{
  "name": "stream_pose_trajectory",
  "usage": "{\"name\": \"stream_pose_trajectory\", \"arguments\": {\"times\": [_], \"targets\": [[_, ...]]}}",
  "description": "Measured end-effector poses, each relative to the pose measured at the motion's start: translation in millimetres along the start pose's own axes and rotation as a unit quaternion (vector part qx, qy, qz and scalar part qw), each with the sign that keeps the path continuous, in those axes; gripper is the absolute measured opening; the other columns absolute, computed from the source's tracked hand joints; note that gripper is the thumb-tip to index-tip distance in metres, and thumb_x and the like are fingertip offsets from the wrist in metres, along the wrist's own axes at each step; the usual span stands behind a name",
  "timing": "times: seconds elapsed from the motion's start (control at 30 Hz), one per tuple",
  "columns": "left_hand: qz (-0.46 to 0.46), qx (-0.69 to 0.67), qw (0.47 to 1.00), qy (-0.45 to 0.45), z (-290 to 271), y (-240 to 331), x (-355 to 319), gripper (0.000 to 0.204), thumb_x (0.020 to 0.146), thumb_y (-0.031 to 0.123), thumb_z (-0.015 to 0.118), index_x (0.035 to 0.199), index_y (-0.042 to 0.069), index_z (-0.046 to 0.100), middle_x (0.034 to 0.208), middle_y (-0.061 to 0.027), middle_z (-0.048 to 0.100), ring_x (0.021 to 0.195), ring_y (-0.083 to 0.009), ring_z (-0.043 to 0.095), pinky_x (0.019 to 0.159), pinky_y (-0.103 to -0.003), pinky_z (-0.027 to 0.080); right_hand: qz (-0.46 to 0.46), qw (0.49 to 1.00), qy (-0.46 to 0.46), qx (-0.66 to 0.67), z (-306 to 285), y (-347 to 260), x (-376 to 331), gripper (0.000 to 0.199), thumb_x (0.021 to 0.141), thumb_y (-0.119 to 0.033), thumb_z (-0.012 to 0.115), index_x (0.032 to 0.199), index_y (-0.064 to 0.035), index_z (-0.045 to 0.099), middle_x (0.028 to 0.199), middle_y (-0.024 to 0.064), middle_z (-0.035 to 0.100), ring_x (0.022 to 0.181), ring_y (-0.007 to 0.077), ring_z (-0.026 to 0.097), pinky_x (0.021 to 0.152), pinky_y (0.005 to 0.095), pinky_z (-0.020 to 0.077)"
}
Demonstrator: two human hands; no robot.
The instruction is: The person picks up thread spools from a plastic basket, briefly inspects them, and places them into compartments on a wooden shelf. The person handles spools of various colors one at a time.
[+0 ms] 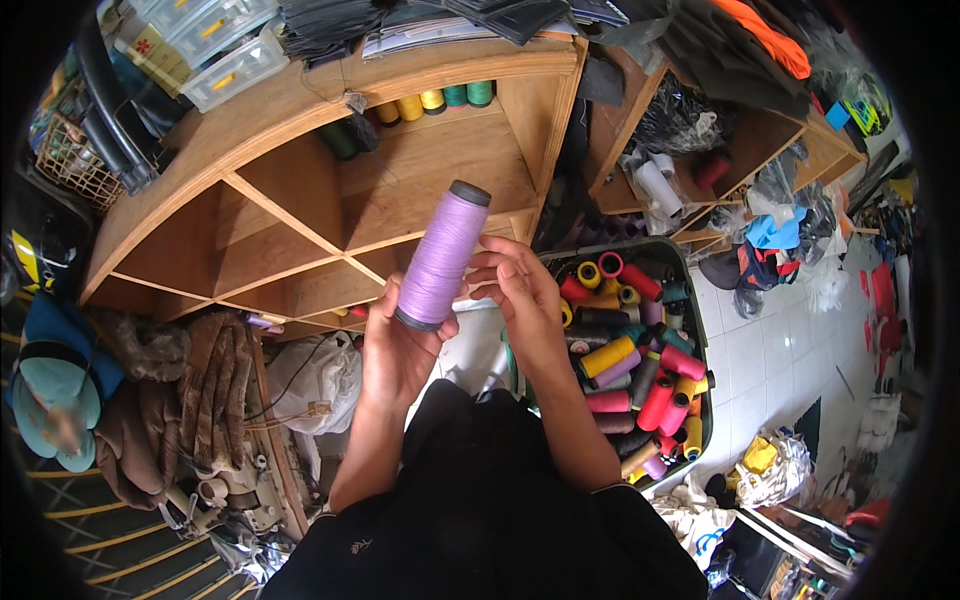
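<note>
A tall cone of lilac thread (443, 255) with dark end rims stands slightly tilted in front of my chest. My left hand (392, 350) is closed round its lower part. Close by on the cone's right side is my right hand (525, 300), its fingers apart and partly curled; whether a fingertip touches the thread, I cannot tell. To the right, a dark bin (700, 345) is heaped with thread cones in red, yellow, pink, purple and black. Beyond my hands, a wooden shelf unit (440, 185) has yellow and green thread cones (430, 102) lined up in its far compartment.
Clear plastic drawers (235, 75) and black folded material (330, 30) sit on the shelf top. A second wooden shelf (760, 160) at the right holds bags and spools. White floor tiles (740, 370) lie beside the bin. Brown cloth (215, 390) and a white plastic bag (318, 385) are at left.
</note>
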State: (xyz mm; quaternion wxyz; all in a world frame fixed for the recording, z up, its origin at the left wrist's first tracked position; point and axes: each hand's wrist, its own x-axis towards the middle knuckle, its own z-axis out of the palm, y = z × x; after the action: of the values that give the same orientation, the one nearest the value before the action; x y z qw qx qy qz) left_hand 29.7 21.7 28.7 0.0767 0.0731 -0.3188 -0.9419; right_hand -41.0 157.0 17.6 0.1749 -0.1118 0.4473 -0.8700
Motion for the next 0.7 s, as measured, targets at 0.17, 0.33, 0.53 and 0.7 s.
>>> {"name": "stream_pose_trajectory", "arguments": {"times": [0.17, 0.33, 0.53, 0.7], "targets": [[-0.088, -0.161, 0.983, -0.002, -9, -10, 3, 0.04, 0.099, 0.034, 0.047, 0.119, 0.0, 0.05, 0.106, -0.0186, 0.062, 0.068, -0.0167, 0.056, 0.063, -0.028, 0.049, -0.054, 0.993, -0.085, -0.059, 3, 8, 4, 0.045, 0.088, -0.015, 0.068, 0.126, 0.0025, 0.051, 0.111, 0.0077, 0.062, 0.102, 0.0125, 0.056, 0.082, 0.0288, 0.0464], [-0.131, -0.014, 0.991, 0.027, -22, -12, 3, 0.05, 0.099, 0.045, 0.045, 0.122, 0.001, 0.048, 0.11, -0.014, 0.06, 0.077, -0.0193, 0.059, 0.069, -0.031, 0.05, -0.045, 0.997, -0.042, -0.043, -2, 14, 5, 0.041, 0.086, -0.013, 0.072, 0.119, 0.0034, 0.054, 0.105, 0.007, 0.063, 0.095, 0.0119, 0.058, 0.082, 0.0274, 0.047], [0.038, 0.273, 0.961, -0.027, -7, -2, 8, 0.05, 0.097, 0.043, 0.053, 0.12, -0.001, 0.055, 0.107, -0.0092, 0.062, 0.097, -0.017, 0.059, 0.087, -0.033, 0.046, -0.011, 0.997, -0.03, -0.07, -8, 11, 4, 0.039, 0.086, -0.012, 0.072, 0.118, 0.0029, 0.055, 0.098, 0.0056, 0.064, 0.088, 0.0108, 0.059, 0.078, 0.0259, 0.0476], [-0.005, 0.191, 0.981, -0.018, -6, 3, 9, 0.036, 0.094, 0.021, 0.063, 0.119, -0.003, 0.055, 0.109, -0.0078, 0.063, 0.1, -0.0145, 0.059, 0.093, -0.032, 0.045, -0.098, 0.974, -0.026, -0.204, -4, 10, 0, 0.04, 0.087, -0.014, 0.068, 0.123, -0.0016, 0.057, 0.106, 0.013, 0.059, 0.095, 0.0175, 0.057, 0.08, 0.0311, 0.0472]]}}
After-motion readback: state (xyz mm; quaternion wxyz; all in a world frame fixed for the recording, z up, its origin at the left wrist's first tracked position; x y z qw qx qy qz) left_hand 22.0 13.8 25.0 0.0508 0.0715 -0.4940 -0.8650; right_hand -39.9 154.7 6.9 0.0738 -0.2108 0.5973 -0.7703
